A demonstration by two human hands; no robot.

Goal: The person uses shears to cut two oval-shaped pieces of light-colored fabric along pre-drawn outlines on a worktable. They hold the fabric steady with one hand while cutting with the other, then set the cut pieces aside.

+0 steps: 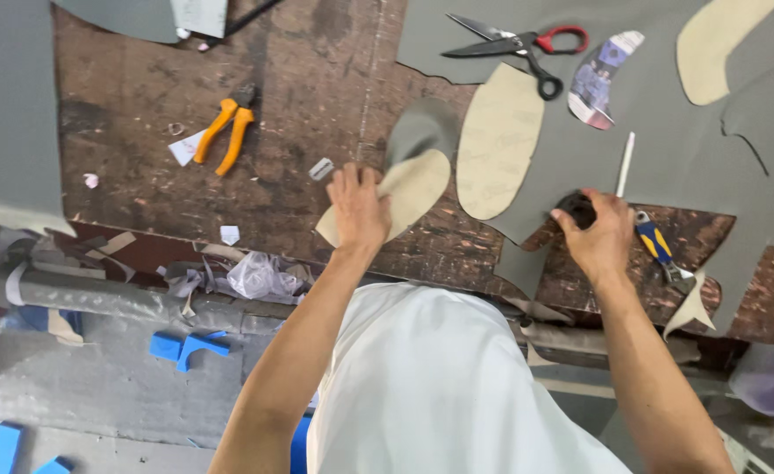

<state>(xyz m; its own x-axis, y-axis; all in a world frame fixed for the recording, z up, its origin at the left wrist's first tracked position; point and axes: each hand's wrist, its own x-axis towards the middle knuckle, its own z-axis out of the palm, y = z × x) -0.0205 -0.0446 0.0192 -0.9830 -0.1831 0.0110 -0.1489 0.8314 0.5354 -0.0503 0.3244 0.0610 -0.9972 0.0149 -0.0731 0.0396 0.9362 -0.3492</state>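
A beige sole-shaped insole piece (pixel 409 189) lies at the near middle of the worn brown workbench (pixel 299 105), with a grey cut-out of the same shape (pixel 422 127) curling up just behind it. The left hand (pixel 358 206) grasps the insole's near left edge, fingers folded over it, knuckles up, the forearm reaching straight out from the body.

To the right, the right hand (pixel 599 233) is closed over a small dark round object (pixel 576 209), pressing it down at the near edge of a large grey sheet of material (pixel 668 132); what that object is cannot be told. The wrist is bent slightly inward and the arm runs in from the near right.

Just right of that hand lies a blue-and-yellow utility knife (pixel 659 250), and a white pencil-like stick (pixel 625 164) rests on the grey sheet just beyond it. A second beige sole pattern (pixel 497 140) lies on the sheet between the two hands. Farther off are black scissors with one red handle (pixel 514 46) and a printed paper cut-out (pixel 602 79). Orange-handled pliers (pixel 226 132) lie far left of the left hand.
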